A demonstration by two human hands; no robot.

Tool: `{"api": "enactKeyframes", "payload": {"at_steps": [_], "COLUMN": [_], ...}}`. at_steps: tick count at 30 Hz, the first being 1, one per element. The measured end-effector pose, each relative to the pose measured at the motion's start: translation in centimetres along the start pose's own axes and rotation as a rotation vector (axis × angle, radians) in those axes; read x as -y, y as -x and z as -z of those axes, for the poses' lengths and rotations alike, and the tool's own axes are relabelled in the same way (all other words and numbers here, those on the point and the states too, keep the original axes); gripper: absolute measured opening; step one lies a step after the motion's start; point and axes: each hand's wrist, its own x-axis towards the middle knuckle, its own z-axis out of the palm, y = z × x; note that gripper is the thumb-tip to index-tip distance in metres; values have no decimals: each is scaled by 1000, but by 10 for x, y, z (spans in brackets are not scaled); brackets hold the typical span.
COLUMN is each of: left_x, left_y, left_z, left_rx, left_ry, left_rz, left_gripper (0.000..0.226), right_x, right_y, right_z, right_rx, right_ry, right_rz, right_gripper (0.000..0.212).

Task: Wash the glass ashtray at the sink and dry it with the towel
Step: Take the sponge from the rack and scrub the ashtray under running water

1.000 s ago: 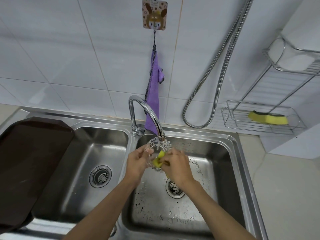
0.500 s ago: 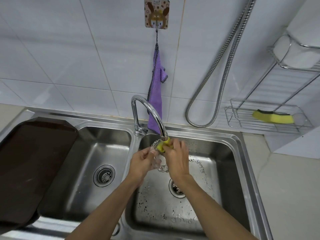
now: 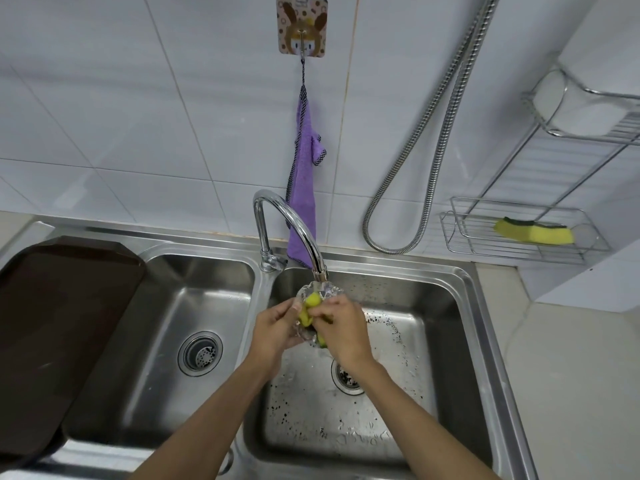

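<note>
I scrub the glass ashtray point(image 3: 320, 296) under the tap point(image 3: 317, 268), over the right sink bowl point(image 3: 433, 306).

It stands on edge, open side toward 4 o'clock; it is round, clear and bumpy. My left hand point(image 3: 273, 327) grips it, my right hand point(image 3: 341, 329) squeezes the yellow sponge point(image 3: 310, 308), now lower than before.

Clear glass ashtray point(image 3: 320, 294) tilted under faucet; purple towel point(image 3: 304, 188) hanging.
</note>
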Motion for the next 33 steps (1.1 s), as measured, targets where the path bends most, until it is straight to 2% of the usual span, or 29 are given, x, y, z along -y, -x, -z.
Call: {"api": "enactKeyframes", "payload": {"at_steps": [3, 5, 8, 12, 14, 15, 18, 20, 22, 24, 26, 29, 33], "left_x": [-4, -8, -12, -11, -12, -12, -12, -14, -19, -25, -29, -33, -33], "left_y": [4, 4, 2, -5, -7, -9, -13, -13, -14, -16, -19, -26, -34], "left_z": [-1, -3, -4, -4, -4, -4, -2, -3, -3, -1, 1, -1, -5], "left_rx": [34, 13, -61, -106, -129, -128, -81, -39, -29, 5, 52, 11, 37], "left_ry": [22, -7, -70, -185, -191, -181, -138, -85, -64, -73, -132, -175, -155], "left_rz": [45, 30, -39, -125, -138, -136, -94, -44, 15, 76, 140, 193, 233], "left_gripper": [20, 20, 16, 38, 35, 34, 29, 27, 20, 17, 21, 24, 42], "right_x": [4, 6, 6, 6, 3, 1, -2, -2, -5, -11, -14, -14, -12], "right_y": [-5, -10, -19, -18, -11, -7, 4, 10, 16, 20, 18, 8, -3], "right_z": [-9, -7, 1, 8, 11, 12, 13, 11, 8, 4, 3, 5, 9], "right_rx": [-184, -243, -114, 28, 71, 94, 103, 62, 126, 190, 160, 144, 85], "right_ry": [170, 371, 688, 853, 804, 701, 243, 126, 165, 358, 549, 501, -73], "right_rz": [93, 164, 176, 105, 64, 57, 58, 85, 178, 288, 343, 262, -74], "right_gripper": [16, 18, 24, 23, 14, 11, 17, 24, 35, 53, 57, 47, 27]}}
